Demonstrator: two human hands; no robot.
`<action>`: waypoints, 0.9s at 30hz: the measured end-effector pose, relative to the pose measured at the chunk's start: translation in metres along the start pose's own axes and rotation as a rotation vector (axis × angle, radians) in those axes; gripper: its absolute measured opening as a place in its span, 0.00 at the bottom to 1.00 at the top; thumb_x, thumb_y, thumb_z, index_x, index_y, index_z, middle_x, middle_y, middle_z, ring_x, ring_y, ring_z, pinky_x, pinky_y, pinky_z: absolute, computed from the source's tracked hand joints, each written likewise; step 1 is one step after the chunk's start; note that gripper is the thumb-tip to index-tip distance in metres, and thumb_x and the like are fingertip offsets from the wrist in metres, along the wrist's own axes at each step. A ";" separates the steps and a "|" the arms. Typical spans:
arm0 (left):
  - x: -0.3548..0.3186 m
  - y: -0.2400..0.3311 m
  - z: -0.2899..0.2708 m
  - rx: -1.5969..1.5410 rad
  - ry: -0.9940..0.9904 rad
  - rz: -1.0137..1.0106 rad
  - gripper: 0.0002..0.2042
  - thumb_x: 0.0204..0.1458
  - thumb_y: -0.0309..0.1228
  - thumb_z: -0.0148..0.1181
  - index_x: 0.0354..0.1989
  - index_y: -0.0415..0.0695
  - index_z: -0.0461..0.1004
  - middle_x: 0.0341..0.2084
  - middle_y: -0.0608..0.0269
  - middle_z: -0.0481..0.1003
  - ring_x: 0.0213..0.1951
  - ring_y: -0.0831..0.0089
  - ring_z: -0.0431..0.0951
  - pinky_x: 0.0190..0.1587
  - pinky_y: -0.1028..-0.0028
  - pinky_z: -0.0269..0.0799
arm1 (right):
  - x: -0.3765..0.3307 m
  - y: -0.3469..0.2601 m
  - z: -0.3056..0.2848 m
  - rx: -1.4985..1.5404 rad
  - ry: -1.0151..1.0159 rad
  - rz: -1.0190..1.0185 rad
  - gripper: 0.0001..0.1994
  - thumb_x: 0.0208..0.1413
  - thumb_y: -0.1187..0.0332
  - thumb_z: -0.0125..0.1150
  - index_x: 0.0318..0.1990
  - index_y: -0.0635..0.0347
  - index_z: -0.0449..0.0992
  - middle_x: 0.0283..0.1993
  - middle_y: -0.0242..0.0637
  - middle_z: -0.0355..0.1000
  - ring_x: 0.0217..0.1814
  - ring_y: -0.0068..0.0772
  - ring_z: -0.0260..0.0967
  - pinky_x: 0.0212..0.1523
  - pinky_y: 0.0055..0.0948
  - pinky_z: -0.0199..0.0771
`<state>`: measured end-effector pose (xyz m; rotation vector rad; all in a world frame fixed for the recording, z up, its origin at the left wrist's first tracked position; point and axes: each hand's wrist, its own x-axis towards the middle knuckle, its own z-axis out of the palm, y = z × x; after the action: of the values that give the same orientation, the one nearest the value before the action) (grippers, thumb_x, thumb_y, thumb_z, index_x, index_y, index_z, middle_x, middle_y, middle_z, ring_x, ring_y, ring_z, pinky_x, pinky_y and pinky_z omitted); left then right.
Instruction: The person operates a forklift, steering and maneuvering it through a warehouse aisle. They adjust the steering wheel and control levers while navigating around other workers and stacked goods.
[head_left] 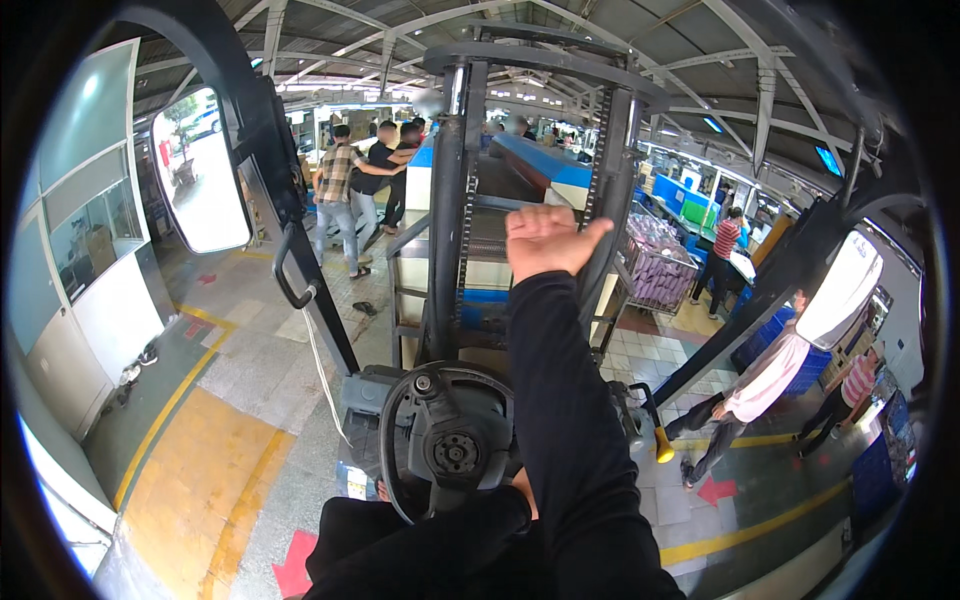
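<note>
Right hand (545,240) hangs raised, loosely curled and holding nothing, above the round black steering wheel (400,425); left hand (522,487), mostly hidden, touches the wheel's rim, grip unclear.

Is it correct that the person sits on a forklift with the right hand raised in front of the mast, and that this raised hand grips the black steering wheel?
Not quite. In the head view the right hand is raised in front of the mast, but it holds nothing: it is up in the air, well above the black steering wheel. The left hand is low beside the wheel, mostly hidden.
</note>
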<state>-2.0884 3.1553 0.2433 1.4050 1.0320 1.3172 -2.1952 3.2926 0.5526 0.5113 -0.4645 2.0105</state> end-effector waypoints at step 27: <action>0.055 -0.007 -0.059 0.001 0.050 0.061 0.30 0.63 0.48 0.47 0.67 0.38 0.66 0.67 0.47 0.64 0.70 0.45 0.58 0.68 0.47 0.53 | 0.017 0.043 -0.024 0.026 -0.023 -0.230 0.46 0.51 0.16 0.29 0.10 0.53 0.58 0.11 0.30 0.51 0.17 0.34 0.49 0.27 0.31 0.51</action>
<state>-2.1429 3.2145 0.2488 1.4206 1.0298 1.4027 -2.2445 3.2980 0.5364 0.5777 -0.3764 1.7931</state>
